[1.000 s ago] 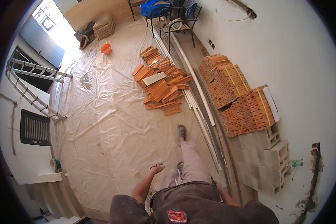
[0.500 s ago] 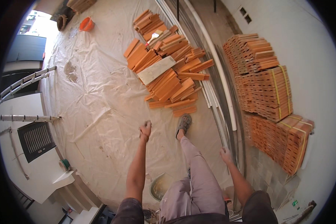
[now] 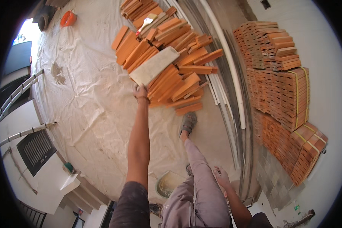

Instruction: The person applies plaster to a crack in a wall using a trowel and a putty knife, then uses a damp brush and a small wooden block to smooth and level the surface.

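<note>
A pale, dusty flat slab lies across a loose heap of orange-brown strips, which look like cut tiles or bricks. My left hand is stretched forward to the slab's near left corner, and its fingers seem closed on that edge; their undersides are hidden. The slab still rests on the heap. Beside my right thigh hangs my right hand, fingers loosely bent and apart, holding nothing. A paintbrush with a white and red handle lies on the heap's far part.
Wrinkled plastic sheeting covers the floor. Long pipes run along the right, before strapped brick stacks. An orange bucket stands far left, a ladder at the left. A round basin sits by my legs.
My left hand has reached forward from above the sheeting to the slab's near corner. My right hand has drawn in beside my leg. The whole view has shifted closer to the heap.
</note>
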`<action>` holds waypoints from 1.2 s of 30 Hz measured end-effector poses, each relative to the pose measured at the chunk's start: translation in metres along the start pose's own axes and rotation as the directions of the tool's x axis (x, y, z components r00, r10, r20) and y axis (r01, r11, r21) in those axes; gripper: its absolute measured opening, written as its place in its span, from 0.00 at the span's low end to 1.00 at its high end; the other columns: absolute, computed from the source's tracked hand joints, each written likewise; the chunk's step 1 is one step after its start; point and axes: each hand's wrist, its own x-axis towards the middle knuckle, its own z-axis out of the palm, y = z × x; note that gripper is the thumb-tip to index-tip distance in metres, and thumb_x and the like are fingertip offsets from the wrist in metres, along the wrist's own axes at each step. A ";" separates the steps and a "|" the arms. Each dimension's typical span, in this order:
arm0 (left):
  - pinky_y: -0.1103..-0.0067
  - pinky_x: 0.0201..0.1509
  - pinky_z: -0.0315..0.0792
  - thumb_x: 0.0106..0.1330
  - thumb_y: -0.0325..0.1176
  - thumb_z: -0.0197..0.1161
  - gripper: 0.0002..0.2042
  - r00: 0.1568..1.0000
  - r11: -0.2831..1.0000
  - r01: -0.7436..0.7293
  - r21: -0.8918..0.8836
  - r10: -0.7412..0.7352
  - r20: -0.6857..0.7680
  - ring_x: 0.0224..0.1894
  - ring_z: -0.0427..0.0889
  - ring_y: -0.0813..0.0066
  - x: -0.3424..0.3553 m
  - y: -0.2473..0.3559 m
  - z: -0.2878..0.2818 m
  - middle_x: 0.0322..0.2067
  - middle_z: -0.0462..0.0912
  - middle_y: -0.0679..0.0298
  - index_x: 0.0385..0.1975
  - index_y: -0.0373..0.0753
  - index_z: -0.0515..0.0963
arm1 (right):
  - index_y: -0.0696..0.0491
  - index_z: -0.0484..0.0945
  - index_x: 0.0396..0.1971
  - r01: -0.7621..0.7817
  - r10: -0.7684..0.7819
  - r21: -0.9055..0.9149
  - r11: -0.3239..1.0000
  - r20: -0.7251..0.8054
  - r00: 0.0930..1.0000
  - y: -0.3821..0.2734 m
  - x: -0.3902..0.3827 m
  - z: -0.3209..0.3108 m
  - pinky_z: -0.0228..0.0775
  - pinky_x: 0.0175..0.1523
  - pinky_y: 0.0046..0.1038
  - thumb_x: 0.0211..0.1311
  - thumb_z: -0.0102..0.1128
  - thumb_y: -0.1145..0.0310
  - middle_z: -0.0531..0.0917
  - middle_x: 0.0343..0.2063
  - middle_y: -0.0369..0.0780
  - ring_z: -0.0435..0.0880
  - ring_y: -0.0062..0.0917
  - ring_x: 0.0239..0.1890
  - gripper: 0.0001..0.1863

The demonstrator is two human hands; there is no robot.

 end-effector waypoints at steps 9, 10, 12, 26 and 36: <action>0.74 0.48 0.74 0.67 0.32 0.57 0.21 0.924 0.976 -0.078 -0.202 0.147 0.354 0.46 0.77 0.66 -0.348 0.141 -0.077 0.47 0.75 0.53 0.55 0.32 0.62 | 0.57 0.67 0.57 0.408 -0.386 0.427 0.807 -0.142 0.911 -0.151 -0.058 -0.001 0.65 0.58 0.31 0.69 0.45 0.60 0.77 0.48 0.42 0.76 0.30 0.52 0.22; 0.74 0.46 0.75 0.67 0.30 0.57 0.18 0.924 0.974 -0.065 -0.218 0.141 0.355 0.44 0.78 0.67 -0.390 0.168 -0.089 0.45 0.77 0.53 0.53 0.31 0.64 | 0.56 0.65 0.59 0.455 -0.451 0.468 0.757 -0.127 0.883 -0.178 -0.083 -0.005 0.64 0.59 0.32 0.70 0.44 0.57 0.76 0.50 0.41 0.74 0.30 0.54 0.23; 0.74 0.45 0.77 0.66 0.27 0.56 0.16 0.895 0.950 -0.020 -0.312 0.156 0.418 0.43 0.80 0.67 -0.472 0.212 -0.110 0.43 0.78 0.53 0.51 0.32 0.65 | 0.55 0.65 0.58 0.513 -0.584 0.698 0.500 -0.166 0.795 -0.228 -0.142 -0.015 0.66 0.55 0.30 0.69 0.45 0.57 0.76 0.49 0.40 0.75 0.27 0.52 0.23; 0.77 0.46 0.74 0.66 0.23 0.55 0.09 -0.090 0.985 -0.099 -0.143 0.134 0.987 0.40 0.80 0.71 -0.870 0.242 -0.311 0.36 0.81 0.55 0.44 0.31 0.70 | 0.56 0.68 0.53 0.066 -0.875 0.879 -0.473 -0.477 0.080 -0.056 -0.488 -0.047 0.72 0.37 0.30 0.68 0.44 0.56 0.77 0.38 0.41 0.75 0.26 0.36 0.22; 0.62 0.66 0.54 0.72 0.45 0.40 0.21 -0.727 0.306 -0.337 -0.890 0.516 0.453 0.63 0.64 0.53 -1.071 0.233 -0.287 0.52 0.74 0.50 0.42 0.33 0.75 | 0.55 0.66 0.54 0.483 -0.509 -0.563 0.671 -0.823 -0.252 0.199 -0.618 -0.030 0.64 0.50 0.33 0.63 0.51 0.61 0.73 0.48 0.44 0.73 0.31 0.48 0.22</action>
